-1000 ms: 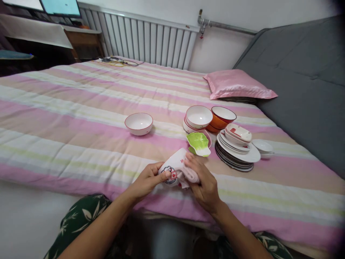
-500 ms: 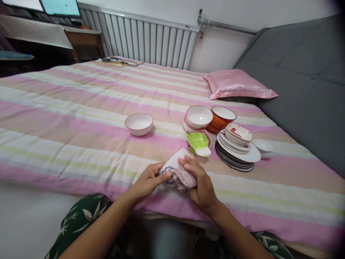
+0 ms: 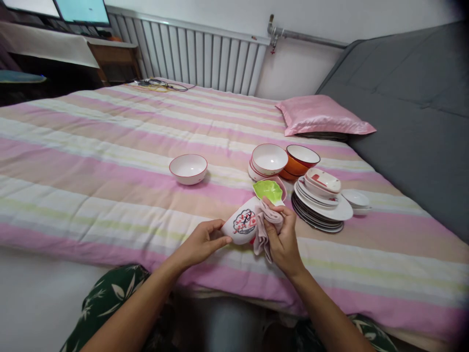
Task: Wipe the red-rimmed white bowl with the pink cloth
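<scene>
Between my hands is a white bowl (image 3: pixel 240 229) with a red-and-black blossom print, tilted so its outer side faces me. My left hand (image 3: pixel 205 243) grips its left edge between thumb and fingers. A pale pink cloth (image 3: pixel 263 233) is bunched in my right hand (image 3: pixel 286 239) and pressed over the bowl's right side, hiding that part. Just beyond lies a green leaf-shaped dish (image 3: pixel 269 189), partly covered by my right fingers and the cloth.
On the striped bedspread (image 3: pixel 110 186), a single white bowl (image 3: pixel 188 169) stands left. Stacked white bowls (image 3: pixel 270 159), orange bowls (image 3: pixel 302 159), plates (image 3: pixel 342 210) and small white dishes (image 3: pixel 356 198) stand right. A pink pillow (image 3: pixel 324 115) lies behind them, near the grey headboard (image 3: pixel 403 98).
My right hand and the cloth have moved right across the bowl, uncovering its blossom print. The bowl has turned slightly, while my left hand keeps its hold.
</scene>
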